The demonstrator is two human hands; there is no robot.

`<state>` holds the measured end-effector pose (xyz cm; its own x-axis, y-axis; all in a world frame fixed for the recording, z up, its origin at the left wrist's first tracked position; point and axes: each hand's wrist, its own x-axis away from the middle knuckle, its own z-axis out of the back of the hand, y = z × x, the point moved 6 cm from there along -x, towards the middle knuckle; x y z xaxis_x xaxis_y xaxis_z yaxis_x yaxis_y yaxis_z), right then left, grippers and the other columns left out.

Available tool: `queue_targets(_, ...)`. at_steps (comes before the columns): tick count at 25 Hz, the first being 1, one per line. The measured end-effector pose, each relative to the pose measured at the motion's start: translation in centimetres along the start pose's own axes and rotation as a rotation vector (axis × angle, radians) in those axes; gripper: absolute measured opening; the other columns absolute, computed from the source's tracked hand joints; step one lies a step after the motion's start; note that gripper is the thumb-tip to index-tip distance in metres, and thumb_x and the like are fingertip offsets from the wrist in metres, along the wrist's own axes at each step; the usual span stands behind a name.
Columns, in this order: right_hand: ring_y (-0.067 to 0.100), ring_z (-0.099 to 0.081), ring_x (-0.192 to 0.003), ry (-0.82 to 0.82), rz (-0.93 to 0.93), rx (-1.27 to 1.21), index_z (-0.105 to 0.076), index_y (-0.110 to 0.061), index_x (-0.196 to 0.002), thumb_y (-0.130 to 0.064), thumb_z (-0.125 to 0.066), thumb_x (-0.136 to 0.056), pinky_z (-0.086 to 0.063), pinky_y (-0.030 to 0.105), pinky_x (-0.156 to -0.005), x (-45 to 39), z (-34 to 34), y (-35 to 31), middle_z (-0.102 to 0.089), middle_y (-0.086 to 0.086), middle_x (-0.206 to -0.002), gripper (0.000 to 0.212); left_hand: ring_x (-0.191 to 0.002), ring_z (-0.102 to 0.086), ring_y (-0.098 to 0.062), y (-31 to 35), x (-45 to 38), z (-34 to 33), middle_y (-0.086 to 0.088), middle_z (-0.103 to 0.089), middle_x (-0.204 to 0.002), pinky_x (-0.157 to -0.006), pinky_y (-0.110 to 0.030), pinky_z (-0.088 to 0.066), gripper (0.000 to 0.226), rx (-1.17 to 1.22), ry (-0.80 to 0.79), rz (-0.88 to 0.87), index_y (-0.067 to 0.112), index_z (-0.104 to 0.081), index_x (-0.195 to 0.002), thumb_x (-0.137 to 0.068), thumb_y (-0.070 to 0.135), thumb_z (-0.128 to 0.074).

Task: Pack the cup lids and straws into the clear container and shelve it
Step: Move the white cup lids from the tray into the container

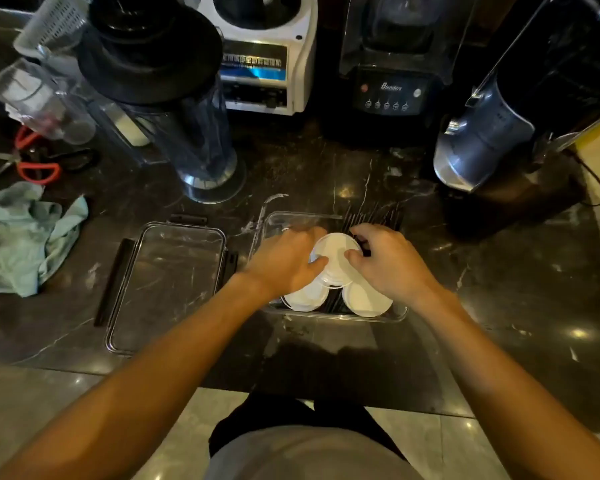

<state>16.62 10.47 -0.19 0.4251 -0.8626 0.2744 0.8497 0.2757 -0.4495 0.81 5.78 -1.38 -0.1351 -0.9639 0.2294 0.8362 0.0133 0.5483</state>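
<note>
Clear container (333, 315) on dark marble counter (499, 306), centre frame. Left hand (284, 263) and right hand (390, 261) both pinching edges of top white cup lid (335, 252) over container. Two more lids (366, 299) inside at 6 o'clock side. Dark straws (374, 216) along 12 o'clock end. Container's clear cover (167, 285) lying at 9 o'clock, just beside. Teal cloth (25, 237) farther at 9. Blenders (392, 64) at 12.

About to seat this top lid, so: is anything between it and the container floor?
Yes. The top lid, held by both the left hand and right hand, sits over other white lids and dark straws already inside the clear container.
</note>
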Motion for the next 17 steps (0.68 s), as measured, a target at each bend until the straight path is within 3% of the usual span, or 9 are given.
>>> queue_targets(5, 0.028, -0.066, -0.101, -0.034, -0.061, -0.055, -0.062, -0.014, -0.130, -0.023, -0.070, -0.093, -0.055, 0.046, -0.087, -0.1, -1.5, 1.1, -0.066, 0.008, -0.117, 0.038, -0.126, -0.059, -0.034, 0.1, 0.1, -1.3, -0.014, -0.063, -0.140, -0.099, -0.045, -0.052, 0.052, -0.025, 0.032, 0.020, 0.013, -0.052, -0.144, -0.098, 0.034, -0.062)
queue_targets(9, 0.018, -0.063, -0.082, -0.089, -0.152, -0.259, -0.068, -0.017, -0.104, -0.019, -0.076, -0.089, -0.054, 0.039, -0.078, -0.2, -2.4, 2.1, -0.064, -0.001, -0.092, 0.017, -0.134, -0.051, -0.032, 0.0, 0.5, -2.2, -0.013, -0.051, -0.150, -0.103, -0.045, -0.050, 0.061, 0.000, 0.034, 0.051, 0.014, -0.043, -0.152, -0.098, 0.035, -0.063)
queue_targets(13, 0.012, -0.063, -0.061, -0.115, -0.223, -0.581, -0.066, -0.009, -0.103, -0.005, -0.076, -0.090, -0.052, 0.026, -0.054, 0.3, -1.7, 2.9, -0.065, 0.011, -0.088, 0.017, -0.120, -0.059, -0.028, 0.0, 0.4, -2.1, -0.010, -0.064, -0.131, -0.095, -0.045, -0.054, 0.053, 0.060, 0.061, 0.040, 0.015, -0.057, -0.138, -0.093, 0.042, -0.062)
queue_targets(15, 0.016, -0.067, -0.062, -0.088, -0.235, -0.700, -0.066, -0.006, -0.106, -0.001, -0.074, -0.091, -0.055, 0.024, -0.054, 0.8, -0.7, 3.2, -0.067, 0.019, -0.095, 0.018, -0.106, -0.064, -0.021, -0.2, 0.1, -1.8, -0.005, -0.071, -0.115, -0.090, -0.036, -0.054, 0.041, 0.195, 0.122, 0.053, 0.016, -0.066, -0.121, -0.090, 0.042, -0.067)
queue_targets(17, 0.021, -0.070, -0.068, -0.071, -0.256, -0.798, -0.067, -0.006, -0.109, -0.001, -0.073, -0.092, -0.059, 0.028, -0.058, 1.4, -0.3, 3.4, -0.068, 0.020, -0.101, 0.018, -0.093, -0.065, -0.014, -0.3, 0.1, -1.4, 0.000, -0.072, -0.100, -0.082, -0.020, -0.051, 0.025, 0.447, 0.148, 0.132, 0.015, -0.068, -0.107, -0.088, 0.028, -0.078)
